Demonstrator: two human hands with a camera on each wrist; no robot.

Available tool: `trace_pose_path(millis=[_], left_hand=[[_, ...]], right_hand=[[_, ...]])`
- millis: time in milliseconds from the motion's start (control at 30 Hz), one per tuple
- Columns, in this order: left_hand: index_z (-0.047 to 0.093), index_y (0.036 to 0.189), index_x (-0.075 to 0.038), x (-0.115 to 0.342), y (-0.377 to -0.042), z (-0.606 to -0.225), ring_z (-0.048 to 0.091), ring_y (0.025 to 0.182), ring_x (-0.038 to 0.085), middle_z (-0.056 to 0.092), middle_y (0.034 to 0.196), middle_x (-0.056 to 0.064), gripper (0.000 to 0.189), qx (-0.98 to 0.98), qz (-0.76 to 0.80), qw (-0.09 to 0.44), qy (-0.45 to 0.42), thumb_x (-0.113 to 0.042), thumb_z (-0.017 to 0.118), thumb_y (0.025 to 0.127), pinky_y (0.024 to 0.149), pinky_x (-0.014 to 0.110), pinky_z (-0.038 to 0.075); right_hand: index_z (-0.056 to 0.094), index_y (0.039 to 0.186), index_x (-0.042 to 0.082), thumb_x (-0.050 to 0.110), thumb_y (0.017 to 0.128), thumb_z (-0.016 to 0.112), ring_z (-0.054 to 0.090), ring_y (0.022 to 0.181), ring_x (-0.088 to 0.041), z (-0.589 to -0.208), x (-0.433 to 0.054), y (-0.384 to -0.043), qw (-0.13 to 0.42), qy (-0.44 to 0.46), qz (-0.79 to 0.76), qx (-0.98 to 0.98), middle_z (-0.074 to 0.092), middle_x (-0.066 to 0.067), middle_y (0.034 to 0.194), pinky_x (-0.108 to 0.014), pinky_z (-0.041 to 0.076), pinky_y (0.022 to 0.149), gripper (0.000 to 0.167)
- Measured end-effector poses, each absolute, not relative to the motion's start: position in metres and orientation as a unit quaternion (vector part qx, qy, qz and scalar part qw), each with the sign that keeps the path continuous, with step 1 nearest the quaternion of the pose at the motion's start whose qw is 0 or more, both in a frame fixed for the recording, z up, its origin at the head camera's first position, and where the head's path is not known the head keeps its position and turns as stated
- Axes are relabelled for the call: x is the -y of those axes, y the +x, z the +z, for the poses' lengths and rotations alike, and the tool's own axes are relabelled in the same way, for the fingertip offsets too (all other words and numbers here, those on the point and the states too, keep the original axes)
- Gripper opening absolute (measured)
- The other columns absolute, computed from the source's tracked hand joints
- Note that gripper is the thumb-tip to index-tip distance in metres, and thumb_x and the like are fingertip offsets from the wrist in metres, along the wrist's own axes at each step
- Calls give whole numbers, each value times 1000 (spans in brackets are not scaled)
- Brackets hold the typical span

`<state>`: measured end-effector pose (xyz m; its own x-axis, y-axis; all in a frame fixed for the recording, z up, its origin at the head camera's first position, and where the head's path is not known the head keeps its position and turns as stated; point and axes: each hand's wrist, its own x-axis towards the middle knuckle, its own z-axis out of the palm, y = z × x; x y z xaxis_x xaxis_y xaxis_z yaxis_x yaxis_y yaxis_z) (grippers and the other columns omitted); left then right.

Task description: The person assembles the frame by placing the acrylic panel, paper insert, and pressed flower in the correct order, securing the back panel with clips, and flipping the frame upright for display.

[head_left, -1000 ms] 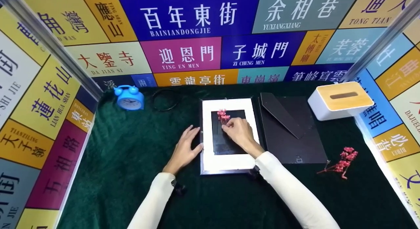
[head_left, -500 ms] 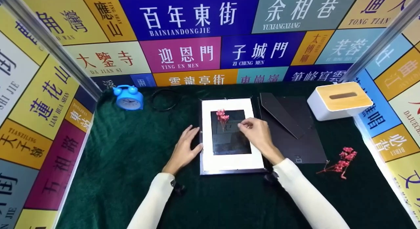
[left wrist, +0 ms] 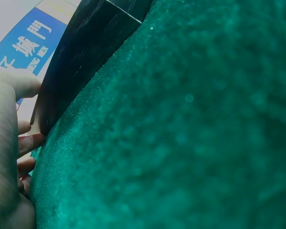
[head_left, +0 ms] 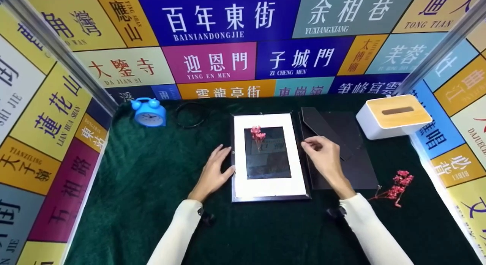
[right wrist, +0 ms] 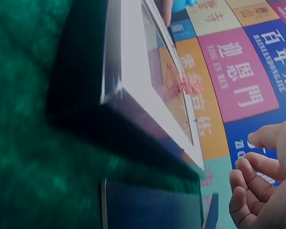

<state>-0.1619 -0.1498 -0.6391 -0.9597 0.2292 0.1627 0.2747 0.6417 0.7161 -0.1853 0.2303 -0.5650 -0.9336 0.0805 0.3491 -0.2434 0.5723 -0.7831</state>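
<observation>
A picture frame point(head_left: 268, 189) lies flat with a white mat and a dark, glossy window in its middle. On that window's upper left part rests a small sprig of pink dried flowers point(head_left: 258, 133). My left hand point(head_left: 215, 172) touches the frame's left edge with outstretched fingers. Just past the right edge hovers my right hand point(head_left: 322, 155), above the black backing board point(head_left: 343, 177). Its fingers are loosely bent, and in the right wrist view thumb and fingertips stand apart with nothing between them. The board's stand leg point(head_left: 322, 132) slants across its upper part.
A larger pink dried-flower sprig point(head_left: 396, 190) lies at the right on the green velvet cloth point(head_left: 152, 174). Behind it stands a white tissue box point(head_left: 379, 126) with a wooden lid. A blue alarm clock point(head_left: 150, 114) and a black cable loop point(head_left: 191, 115) are at the back left.
My right hand has let go of the small sprig and moved right, off the frame and over the black board. The sprig stays on the window. My left hand has not moved.
</observation>
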Motion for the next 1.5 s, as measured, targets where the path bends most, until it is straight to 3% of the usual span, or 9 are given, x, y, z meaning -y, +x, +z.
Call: trace_pose_path(millis=[333,1000,1333,1500], left_hand=[[51,165,-8,149,-161,-639,33,163,32,48,170,14,69,906,-399,23,-136,-28,72,102,127,60,35],[52,163,-6,150,-161,-639,34,163,34,51,168,16,70,902,-404,33,-145,-28,72,100,126,63,36],[51,164,-7,149,-161,-638,33,163,33,50,168,15,70,904,-402,29,-142,-28,71,101,126,62,36],[51,165,-8,148,-160,-637,34,163,33,49,169,15,69,906,-402,26,-132,-27,72,102,126,63,36]], right_hand=[[84,109,1,6,94,87,69,87,4,-564,-275,-170,203,24,468,860,81,-11,104,-14,52,78,16],[84,116,2,8,95,87,66,77,7,-561,-358,-122,225,-52,418,878,79,-15,112,-6,49,76,22],[84,118,4,14,95,88,66,78,10,-567,-395,-96,228,-106,406,879,73,19,108,-4,48,75,25],[84,117,2,11,94,88,64,79,7,-575,-410,-82,237,-123,408,873,70,23,102,-4,47,74,25]])
